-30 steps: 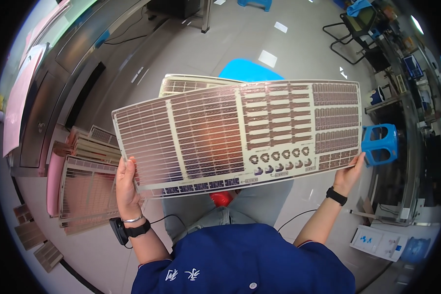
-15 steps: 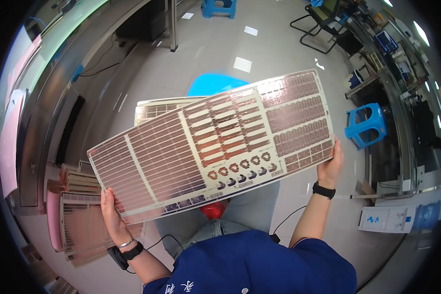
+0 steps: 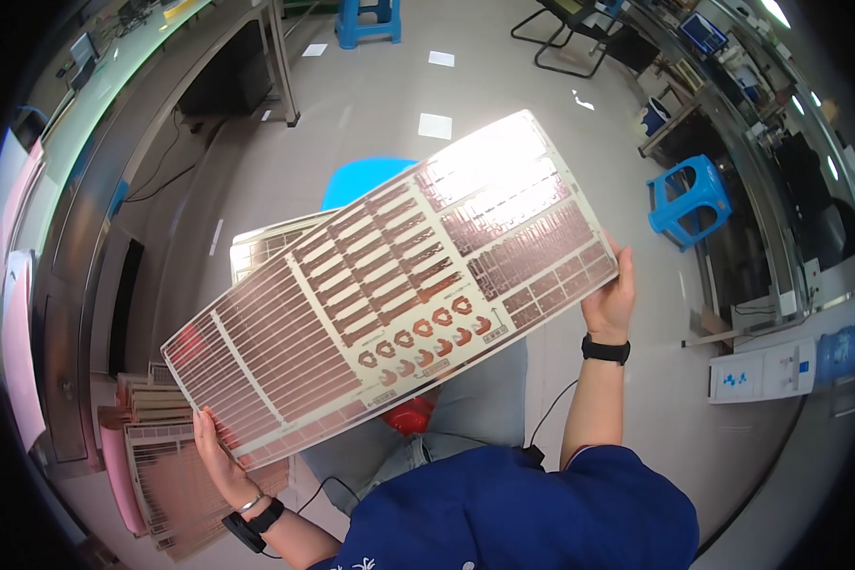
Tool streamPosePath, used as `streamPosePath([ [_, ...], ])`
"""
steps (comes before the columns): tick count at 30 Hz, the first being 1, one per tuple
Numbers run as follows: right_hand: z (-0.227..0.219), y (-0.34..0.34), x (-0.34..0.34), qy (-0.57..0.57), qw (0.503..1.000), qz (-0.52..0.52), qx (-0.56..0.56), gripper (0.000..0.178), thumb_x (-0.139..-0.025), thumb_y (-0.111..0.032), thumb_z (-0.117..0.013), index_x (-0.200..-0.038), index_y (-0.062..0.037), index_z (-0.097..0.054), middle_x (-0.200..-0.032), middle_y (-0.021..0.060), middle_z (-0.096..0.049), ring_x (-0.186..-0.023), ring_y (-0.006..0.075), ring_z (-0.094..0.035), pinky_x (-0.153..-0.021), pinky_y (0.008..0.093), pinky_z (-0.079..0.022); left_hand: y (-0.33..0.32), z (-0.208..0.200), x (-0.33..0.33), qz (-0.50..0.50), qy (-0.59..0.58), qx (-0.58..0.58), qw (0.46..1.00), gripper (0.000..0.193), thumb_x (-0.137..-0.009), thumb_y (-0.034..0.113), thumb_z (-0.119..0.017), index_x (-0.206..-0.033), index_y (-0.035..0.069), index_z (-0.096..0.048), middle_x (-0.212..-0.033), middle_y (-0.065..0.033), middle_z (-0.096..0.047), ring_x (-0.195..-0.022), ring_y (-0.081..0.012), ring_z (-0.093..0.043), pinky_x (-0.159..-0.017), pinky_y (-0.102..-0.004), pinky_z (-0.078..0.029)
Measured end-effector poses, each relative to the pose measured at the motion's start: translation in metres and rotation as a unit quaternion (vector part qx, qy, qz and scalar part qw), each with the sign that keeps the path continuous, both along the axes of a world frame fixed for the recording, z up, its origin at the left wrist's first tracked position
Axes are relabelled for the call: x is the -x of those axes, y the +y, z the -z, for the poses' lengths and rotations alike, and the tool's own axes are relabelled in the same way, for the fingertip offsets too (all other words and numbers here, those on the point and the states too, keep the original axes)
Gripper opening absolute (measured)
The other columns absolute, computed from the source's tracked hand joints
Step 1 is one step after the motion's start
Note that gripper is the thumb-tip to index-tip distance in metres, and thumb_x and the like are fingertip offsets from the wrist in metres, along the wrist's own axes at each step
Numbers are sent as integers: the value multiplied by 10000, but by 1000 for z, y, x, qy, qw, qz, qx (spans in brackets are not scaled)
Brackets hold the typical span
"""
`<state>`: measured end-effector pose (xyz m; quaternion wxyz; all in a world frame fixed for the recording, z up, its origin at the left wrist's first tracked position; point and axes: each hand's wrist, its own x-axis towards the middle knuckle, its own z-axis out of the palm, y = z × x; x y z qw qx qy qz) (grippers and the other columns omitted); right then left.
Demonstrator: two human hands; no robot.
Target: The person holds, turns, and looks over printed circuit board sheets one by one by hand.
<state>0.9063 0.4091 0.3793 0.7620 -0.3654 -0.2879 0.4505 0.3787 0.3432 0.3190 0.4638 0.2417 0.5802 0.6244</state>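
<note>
A large copper-patterned circuit panel [image 3: 347, 337] is held up over my lap, tilted so that its right end is higher. My left hand [image 3: 220, 461] grips its lower left corner, with the thumb on the near face. At the lower right edge, my right hand [image 3: 610, 296] is closed on the same panel. Bright glare covers the upper right part of its pattern. Behind it, other pale panels [image 3: 256, 249] show at one corner, beside a blue surface [image 3: 366, 179]. The fingers behind the panel are hidden.
Several patterned panels [image 3: 176, 484] lean at the lower left by a pink roll [image 3: 122, 475]. A blue stool [image 3: 691, 204] and a white water dispenser [image 3: 760, 372] stand right. A metal-framed bench [image 3: 123, 104] runs along the left. A red object [image 3: 410, 415] sits between my legs.
The panel has tilted more steeply, its left end lower, and shifted left. Glare has spread over its upper right part. Both hands have kept their hold, and the whole view has turned slightly.
</note>
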Motion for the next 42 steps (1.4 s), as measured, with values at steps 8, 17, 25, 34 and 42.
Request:
streamPosePath([
  [8, -3, 3, 5, 12, 1000, -13, -4, 544, -969, -362, -275, -1230, 95, -413, -1227, 191, -492, -1147, 253, -474, -975, 364, -377, 2, -11, -10, -24, 19, 21, 999, 292, -923, 242, -500, -1110, 21, -532, -972, -34, -578, -876, -119, -557, -729, -247, -438],
  [17, 10, 0, -1, -20, 999, -16, 33, 496, -966, -353, -301, -1228, 42, -447, -1223, 153, -510, -1151, 226, -469, -969, 365, -371, -1, -6, -4, 4, -30, -39, 999, 400, -933, 283, -470, -1207, -7, -470, -1097, -62, -556, -959, -139, -542, -798, -266, -431],
  [25, -2, -6, -22, -165, 983, 7, 82, 411, -953, -314, -376, -1158, 20, -499, -1064, 98, -589, -969, 157, -568, -821, 287, -463, -2, -1, 4, -23, -29, -45, 998, 395, -926, 289, -480, -1194, -1, -481, -1078, -68, -573, -963, -149, -557, -793, -269, -450],
  [34, -22, -20, -38, -240, 964, -94, 62, 434, -863, -233, -593, -1175, 51, -490, -1065, 126, -607, -942, 157, -586, -839, 275, -454, -4, 4, 18, 6, -12, -33, 999, 452, -923, 304, -485, -1231, -25, -454, -1123, -80, -551, -1006, -154, -533, -845, -278, -422],
  [42, -27, -18, -33, -209, 971, -109, 44, 444, -871, -233, -582, -1176, 73, -481, -1014, 144, -626, -899, 162, -608, -801, 268, -474, -6, 4, 16, -32, -28, -24, 999, 365, -932, 274, -474, -1168, -4, -496, -1070, -55, -560, -959, -123, -538, -815, -264, -435],
])
